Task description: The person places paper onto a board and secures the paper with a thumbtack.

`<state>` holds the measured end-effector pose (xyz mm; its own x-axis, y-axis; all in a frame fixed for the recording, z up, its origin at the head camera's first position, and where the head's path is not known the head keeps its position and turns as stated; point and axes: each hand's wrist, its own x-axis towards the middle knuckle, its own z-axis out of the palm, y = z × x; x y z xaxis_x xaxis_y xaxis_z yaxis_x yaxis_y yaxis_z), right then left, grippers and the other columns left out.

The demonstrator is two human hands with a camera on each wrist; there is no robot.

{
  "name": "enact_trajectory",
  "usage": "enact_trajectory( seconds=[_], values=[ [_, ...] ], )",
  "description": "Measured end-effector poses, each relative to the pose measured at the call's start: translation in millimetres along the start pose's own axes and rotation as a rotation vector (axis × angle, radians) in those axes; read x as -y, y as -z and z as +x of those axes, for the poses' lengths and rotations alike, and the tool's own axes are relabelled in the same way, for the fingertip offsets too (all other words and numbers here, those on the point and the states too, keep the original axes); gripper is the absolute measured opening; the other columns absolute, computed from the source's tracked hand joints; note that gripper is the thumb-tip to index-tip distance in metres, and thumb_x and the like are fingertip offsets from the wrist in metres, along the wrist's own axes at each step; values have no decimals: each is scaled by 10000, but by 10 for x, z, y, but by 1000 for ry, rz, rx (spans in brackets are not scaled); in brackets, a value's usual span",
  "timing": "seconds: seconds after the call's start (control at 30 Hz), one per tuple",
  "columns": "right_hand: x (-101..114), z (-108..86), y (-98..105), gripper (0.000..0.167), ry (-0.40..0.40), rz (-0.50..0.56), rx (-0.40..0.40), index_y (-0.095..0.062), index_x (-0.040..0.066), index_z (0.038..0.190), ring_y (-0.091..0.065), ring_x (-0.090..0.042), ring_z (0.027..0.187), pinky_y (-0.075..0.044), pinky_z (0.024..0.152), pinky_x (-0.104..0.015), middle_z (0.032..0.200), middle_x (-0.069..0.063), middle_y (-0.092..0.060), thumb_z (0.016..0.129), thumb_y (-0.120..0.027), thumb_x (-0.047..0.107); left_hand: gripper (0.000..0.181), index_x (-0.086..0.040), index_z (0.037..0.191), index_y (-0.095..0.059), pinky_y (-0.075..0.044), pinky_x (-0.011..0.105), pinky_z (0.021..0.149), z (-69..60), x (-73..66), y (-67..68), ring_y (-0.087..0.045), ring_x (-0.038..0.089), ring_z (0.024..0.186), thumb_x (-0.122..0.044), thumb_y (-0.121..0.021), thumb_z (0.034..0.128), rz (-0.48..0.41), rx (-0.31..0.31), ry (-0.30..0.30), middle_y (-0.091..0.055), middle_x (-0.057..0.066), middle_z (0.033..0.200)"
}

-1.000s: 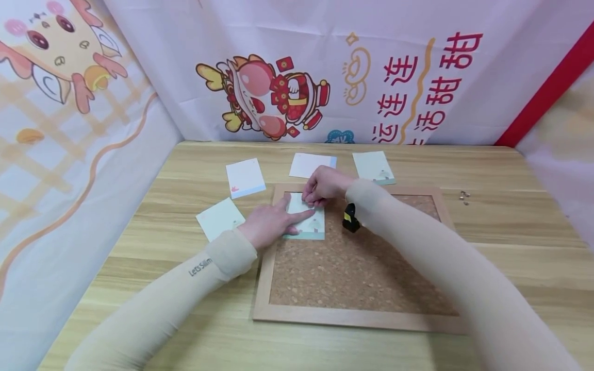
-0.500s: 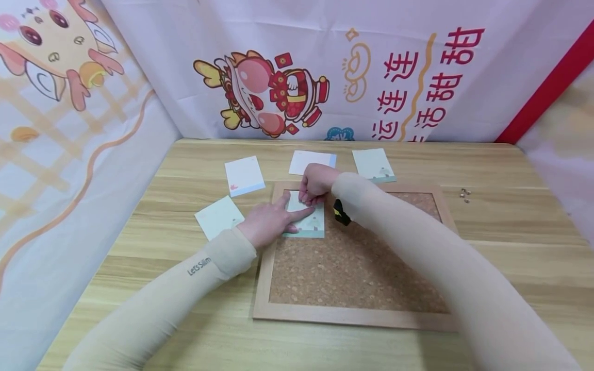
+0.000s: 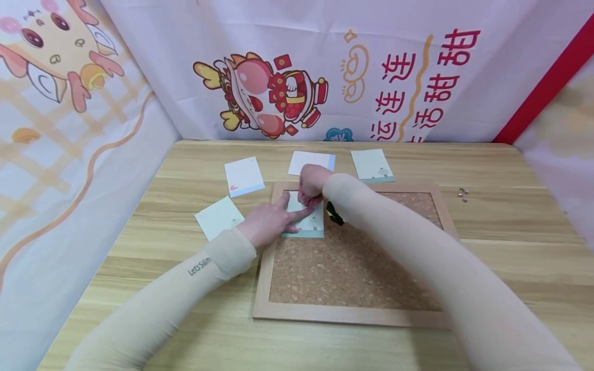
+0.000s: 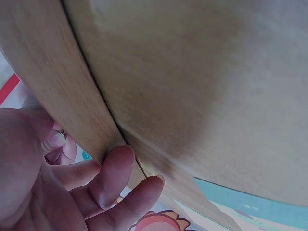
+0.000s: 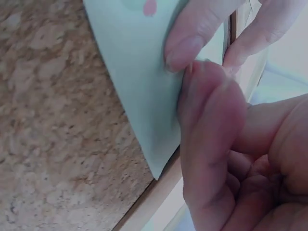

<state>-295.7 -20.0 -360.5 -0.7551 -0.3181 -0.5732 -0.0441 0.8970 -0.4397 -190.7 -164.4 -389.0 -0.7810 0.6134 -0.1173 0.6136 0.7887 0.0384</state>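
Observation:
A pale green note sheet (image 3: 312,224) lies on the upper left of a wood-framed cork board (image 3: 334,273). My left hand (image 3: 266,222) rests on the sheet with fingers spread, the index finger extended across it. Beside that fingertip my right hand (image 3: 313,181) is bent over the top of the sheet, thumb and fingers pinched together. A small metallic pushpin (image 4: 63,133) shows between the right hand's fingers in the left wrist view. In the right wrist view, the pinching fingertips hide the pin's head, close to a left fingertip (image 5: 183,55).
Several note sheets lie around the board: a green one (image 3: 215,216) at left, a white one (image 3: 243,175), another white one (image 3: 308,161) behind, and a green one (image 3: 371,162). Small metal pins (image 3: 463,194) lie on the table (image 3: 510,226) at right.
My right hand has shifted slightly left and its wrist has turned further over the sheet. The left hand stays in place on the paper.

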Motion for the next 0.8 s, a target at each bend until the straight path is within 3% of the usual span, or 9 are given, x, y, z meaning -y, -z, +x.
enact_trajectory(
  seconds=[0.2,0.33,0.53,0.8],
  values=[
    [29,26,4,114,-26,-53,-8,-754,63,843,-622,-144,560,-544,608,-249,815,-87,-700,916,-675,25,589,-440,1515,-348,-404,290,418,15,-12,6,-473,212,463,-424,-553,963,-21,26,19,-340,318,1468],
    [67,48,17,77,-57,-65,3,-715,31,925,-634,-160,563,-547,593,-250,920,-118,-678,881,-681,-22,604,-457,1522,-309,-410,285,422,24,-12,4,-492,215,479,-436,-542,966,-12,27,15,-335,314,1477],
    [144,98,0,316,-82,-95,-13,-549,23,1122,-645,-156,581,-553,597,-246,1037,-158,-608,852,-697,-53,577,-411,1514,-375,-406,311,418,-4,2,0,-490,228,489,-433,-549,964,-11,-1,-8,-396,320,1398],
    [169,107,-13,286,-83,-149,-15,-575,12,1091,-656,-155,588,-549,579,-239,1005,-150,-633,848,-708,-59,554,-388,1496,-425,-415,327,429,-24,6,4,-497,236,494,-404,-567,961,-23,-19,-17,-406,333,1386]
  ],
)
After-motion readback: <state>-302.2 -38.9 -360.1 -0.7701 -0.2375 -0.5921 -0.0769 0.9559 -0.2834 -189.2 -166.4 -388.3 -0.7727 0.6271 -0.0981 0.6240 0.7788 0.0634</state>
